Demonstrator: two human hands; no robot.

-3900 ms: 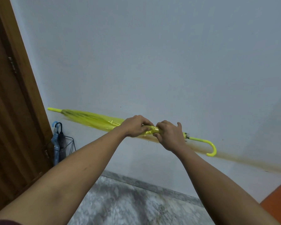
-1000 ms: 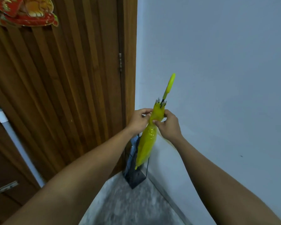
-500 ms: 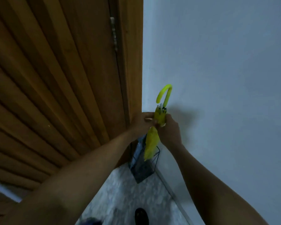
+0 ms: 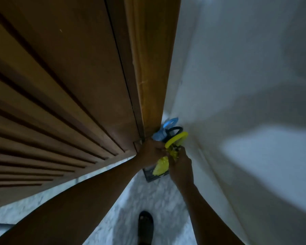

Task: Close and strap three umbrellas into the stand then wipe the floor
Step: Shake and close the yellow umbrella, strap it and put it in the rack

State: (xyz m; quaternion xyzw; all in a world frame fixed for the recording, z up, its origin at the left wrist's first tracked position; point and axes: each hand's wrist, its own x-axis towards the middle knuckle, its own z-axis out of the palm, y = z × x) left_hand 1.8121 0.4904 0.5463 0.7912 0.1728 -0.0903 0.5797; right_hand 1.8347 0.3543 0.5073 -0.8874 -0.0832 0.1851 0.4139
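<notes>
A closed yellow umbrella (image 4: 160, 166) stands upright in the dark wire stand (image 4: 149, 175) in the corner, its curved yellow handle (image 4: 176, 138) on top. My left hand (image 4: 149, 151) and my right hand (image 4: 179, 164) both grip it just below the handle. Behind it, a blue umbrella (image 4: 163, 131) and a black umbrella handle (image 4: 175, 130) stick up from the same stand. Most of the stand is hidden by my hands and the umbrellas.
A brown wooden door (image 4: 69, 94) fills the left, its frame (image 4: 148, 68) meeting a pale wall (image 4: 237, 85) on the right. The floor (image 4: 157, 200) is grey marble. My foot in a dark sandal (image 4: 145, 227) stands below the stand.
I turned the umbrella from level to upright, carried it to the corner and lowered it into the stand. The view has tilted down and my foot now shows fully.
</notes>
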